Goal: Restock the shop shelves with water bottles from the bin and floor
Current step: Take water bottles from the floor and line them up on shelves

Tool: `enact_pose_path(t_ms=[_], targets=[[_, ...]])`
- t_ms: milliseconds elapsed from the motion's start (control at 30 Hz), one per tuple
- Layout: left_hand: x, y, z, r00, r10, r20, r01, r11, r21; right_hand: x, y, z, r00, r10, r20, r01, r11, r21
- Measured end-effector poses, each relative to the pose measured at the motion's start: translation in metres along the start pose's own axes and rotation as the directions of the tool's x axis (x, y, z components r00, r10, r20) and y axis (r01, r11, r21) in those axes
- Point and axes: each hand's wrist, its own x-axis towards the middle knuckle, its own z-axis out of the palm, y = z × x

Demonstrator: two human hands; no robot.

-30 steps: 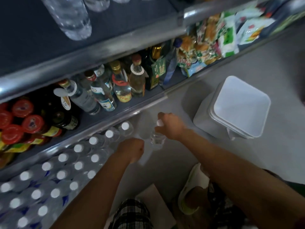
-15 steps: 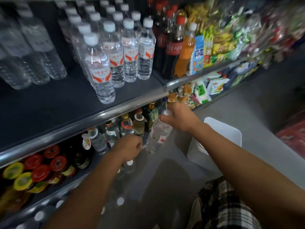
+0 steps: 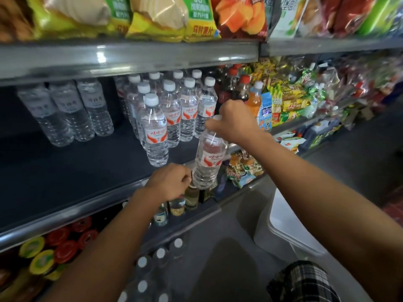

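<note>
Gripping the neck of a water bottle [image 3: 208, 162], the right hand [image 3: 234, 120] is curled round the top, so that only a sliver of the white cap is seen past the knuckles. The bottle hangs upright in the air in front of the edge of the middle shelf [image 3: 65, 171], its base level with the shelf lip, not set down. The left hand [image 3: 169, 182] is held in a fist just beside the bottle's base; whether it touches the bottle or holds anything cannot be told, since the fingertips are turned away.

On the middle shelf a block of labelled bottles [image 3: 172, 114] stands in rows near the held bottle, the rear ones hidden behind the front ones. Three plainer bottles [image 3: 67, 110] stand further left, their caps cut off by the shelf above. Dark cola bottles [image 3: 235, 88] and an orange drink [image 3: 255, 101] are seen behind the right hand, partly covered by it.

The upper shelf carries crisp bags [image 3: 157, 18], cropped by the frame. On the lower shelf, small glass bottles [image 3: 178, 205] are half hidden under the left wrist; red and yellow lids [image 3: 54, 247] lie in shadow. Capped bottles on the floor [image 3: 152, 271] are dim and hard to count. A white bin [image 3: 283, 223] is largely covered by the right forearm, its contents not visible.
</note>
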Motion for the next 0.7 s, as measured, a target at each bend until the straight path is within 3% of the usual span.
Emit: enact_pose_path(t_ms=[300,700], targets=[[-0.004,-0.020,-0.018,0.996,-0.078,-0.036,0.077,0.997,-0.014,0.060,-0.028,0.007,0.996,-0.086,-0.037,0.087,0.996,0.036],[-0.013,-0.026,-0.009,0.983,-0.180,-0.031,0.180,0.984,-0.005,0.101,-0.053,0.048,0.988,-0.128,0.090,0.132,0.990,-0.041]])
